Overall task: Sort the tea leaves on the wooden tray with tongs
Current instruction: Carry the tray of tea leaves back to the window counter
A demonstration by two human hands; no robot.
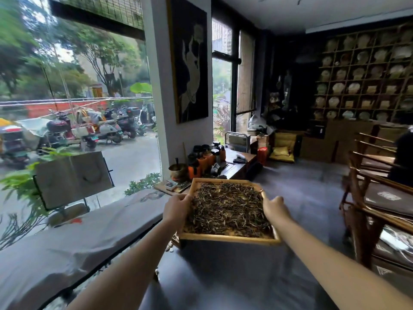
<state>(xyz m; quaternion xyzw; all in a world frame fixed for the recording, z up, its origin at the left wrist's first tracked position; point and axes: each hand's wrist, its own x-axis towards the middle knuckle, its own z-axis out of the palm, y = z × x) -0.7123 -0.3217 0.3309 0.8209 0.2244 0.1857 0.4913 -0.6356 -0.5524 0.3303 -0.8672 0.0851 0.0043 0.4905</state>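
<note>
My two bare forearms reach forward over a dark table (223, 276), and between my hands sits the wooden tray (228, 238), lifted a little above the table's far end. My left hand (176, 209) grasps the tray's left rim, fingers curled over the edge with the tips touching the leaves; my right hand (276, 209) grips the right rim the same way, thumb on top. The tray is square, pale wood with a low raised border, and it is filled nearly edge to edge with a loose layer of tea leaves (228, 209): thin, wiry, dark brown strands mixed with lighter, straw-coloured ones. Just past the tray, a low wooden cabinet (240, 163) carries a round brass bowl (177, 171) and a row of orange canisters with dark lids (204, 162). To my right stand wooden armchairs (375, 198) with dark cushions. Farther back, a wall of square wooden cubbyholes (364, 79) holds round pale wrapped cakes, one to each compartment. On my left, a big window (78, 108) shows parked scooters and trees.
</note>
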